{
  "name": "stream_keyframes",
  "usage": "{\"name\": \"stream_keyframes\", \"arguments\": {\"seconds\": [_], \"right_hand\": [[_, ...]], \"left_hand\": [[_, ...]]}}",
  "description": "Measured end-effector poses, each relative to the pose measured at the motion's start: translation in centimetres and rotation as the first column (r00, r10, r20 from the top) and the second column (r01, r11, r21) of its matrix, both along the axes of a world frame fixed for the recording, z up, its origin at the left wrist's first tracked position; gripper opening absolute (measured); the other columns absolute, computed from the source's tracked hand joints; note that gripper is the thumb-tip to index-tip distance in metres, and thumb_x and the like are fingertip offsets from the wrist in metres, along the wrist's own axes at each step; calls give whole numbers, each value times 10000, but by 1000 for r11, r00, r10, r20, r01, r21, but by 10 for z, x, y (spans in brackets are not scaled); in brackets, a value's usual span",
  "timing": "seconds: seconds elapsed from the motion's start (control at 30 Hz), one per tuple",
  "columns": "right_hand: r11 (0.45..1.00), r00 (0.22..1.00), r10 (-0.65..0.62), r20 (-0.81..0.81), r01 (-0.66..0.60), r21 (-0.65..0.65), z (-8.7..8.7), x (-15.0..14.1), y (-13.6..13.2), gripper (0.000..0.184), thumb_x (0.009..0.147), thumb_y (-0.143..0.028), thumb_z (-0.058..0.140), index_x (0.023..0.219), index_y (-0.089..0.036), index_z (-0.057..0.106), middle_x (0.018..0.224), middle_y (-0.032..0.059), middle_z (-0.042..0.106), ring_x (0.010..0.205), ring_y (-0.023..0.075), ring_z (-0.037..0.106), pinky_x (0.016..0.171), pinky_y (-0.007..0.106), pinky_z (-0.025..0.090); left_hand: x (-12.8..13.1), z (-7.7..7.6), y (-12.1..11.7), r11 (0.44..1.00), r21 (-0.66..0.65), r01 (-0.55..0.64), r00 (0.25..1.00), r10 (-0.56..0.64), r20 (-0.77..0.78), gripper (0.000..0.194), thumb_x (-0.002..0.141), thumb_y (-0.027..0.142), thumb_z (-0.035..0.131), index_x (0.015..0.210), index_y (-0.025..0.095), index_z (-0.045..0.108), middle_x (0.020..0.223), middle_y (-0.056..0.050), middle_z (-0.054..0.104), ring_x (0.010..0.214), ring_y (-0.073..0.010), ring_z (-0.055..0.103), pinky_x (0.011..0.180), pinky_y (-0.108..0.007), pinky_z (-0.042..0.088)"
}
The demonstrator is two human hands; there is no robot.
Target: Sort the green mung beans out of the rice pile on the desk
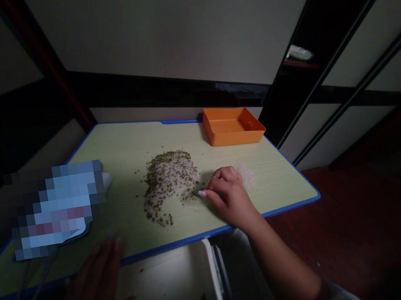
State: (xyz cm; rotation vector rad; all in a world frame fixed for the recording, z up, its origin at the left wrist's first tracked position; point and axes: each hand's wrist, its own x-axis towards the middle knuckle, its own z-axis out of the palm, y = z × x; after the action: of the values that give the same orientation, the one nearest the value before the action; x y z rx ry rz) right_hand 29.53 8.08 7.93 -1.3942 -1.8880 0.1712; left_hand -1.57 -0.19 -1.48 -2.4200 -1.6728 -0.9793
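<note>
A heap of pale, rice-like grains mixed with small dark-green beans (169, 172) spreads over the middle of the table. My right hand (230, 193) rests at the heap's right edge, fingers curled and thumb pointing at the grains. Whatever it pinches is too small to make out. Just beyond that hand lies a smaller pile of pale grains (245, 176), partly covered by it. My left hand (96, 288) is at the table's near edge on the left, fingers stretched out, dark and slightly blurred, with nothing visible in it.
The pale table (115, 138) has a blue rim. An orange box (234, 137) stands at its back right corner. A pixelated device (61, 207) with a cable lies on the left. Below the near edge, a white bin (175, 275) holds some dark bits.
</note>
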Motion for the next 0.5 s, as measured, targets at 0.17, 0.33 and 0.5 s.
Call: {"name": "stream_keyframes", "arguments": {"seconds": [0.17,0.33,0.5], "right_hand": [[1000,999,-3,33,3,0,0,0,0,181,910,-271,757,755,-213,683,928,47,629,970,222,539,868,372,393],[1000,998,12,67,-12,-6,0,0,2,183,919,-284,746,761,-209,693,931,53,626,972,225,535,873,372,394],[1000,996,15,87,-14,-4,1,-2,3,181,927,-309,742,778,-213,706,956,57,636,985,228,533,876,375,387]], "left_hand": [[2,2,0,1000,3,-5,1000,5,17,732,896,366,366,1603,331,179,1674,-57,358,1540,-315,326,1280,-616,228],[1,0,1,1000,8,7,1000,-7,-4,725,900,378,351,1603,318,182,1665,-71,368,1521,-313,350,1271,-604,239],[0,-2,1,1000,-17,-2,1000,1,-14,741,900,376,379,1607,309,164,1682,-74,336,1546,-313,310,1274,-591,236]]}}
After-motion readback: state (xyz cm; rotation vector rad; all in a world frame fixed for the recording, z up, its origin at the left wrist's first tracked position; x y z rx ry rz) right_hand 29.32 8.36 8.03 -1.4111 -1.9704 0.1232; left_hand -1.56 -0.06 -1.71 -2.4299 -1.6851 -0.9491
